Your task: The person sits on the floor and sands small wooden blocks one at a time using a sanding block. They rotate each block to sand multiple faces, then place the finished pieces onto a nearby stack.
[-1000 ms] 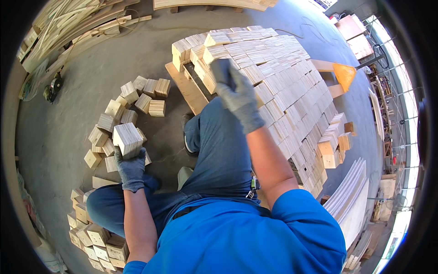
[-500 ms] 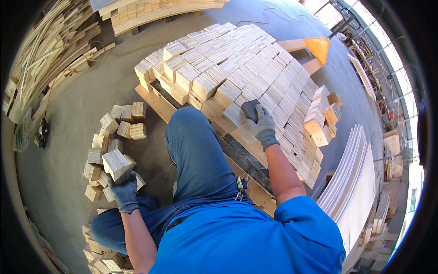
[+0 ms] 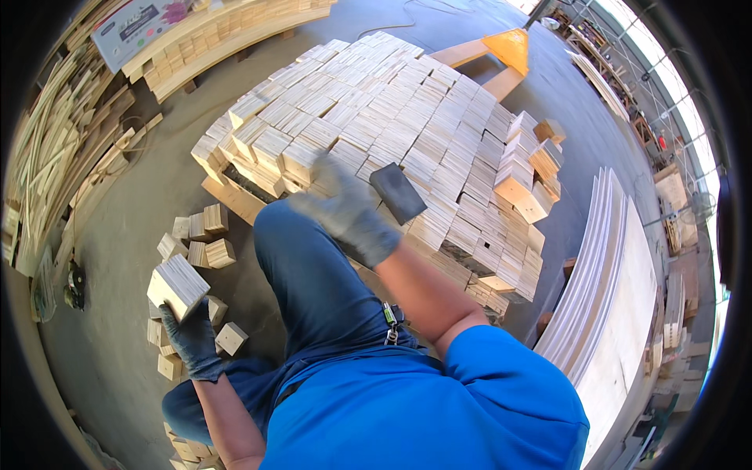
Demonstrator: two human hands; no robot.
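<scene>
My gloved left hand (image 3: 193,342) is closed around a squarish wooden block (image 3: 178,283), holding it above the loose blocks beside my bent leg. My gloved right hand (image 3: 350,210), blurred by motion, hangs over the near edge of a wide stack of wooden blocks (image 3: 407,117), just past my knee. Its fingers look stretched out and nothing shows in them. A dark grey rectangular block (image 3: 398,193), like a sanding block, lies on top of the stack to the right of that hand.
Loose wooden blocks (image 3: 219,252) lie on the floor at my left. The stack rests on a pallet (image 3: 233,200), with a yellow-orange pallet jack (image 3: 507,48) at its far side. Leaning white boards (image 3: 619,290) stand at right, timber strips (image 3: 59,157) at far left.
My right hand has let go of the dark block and moved left toward my knee; the dark block now lies on the stack. My left hand still holds the wooden block. The view has shifted.
</scene>
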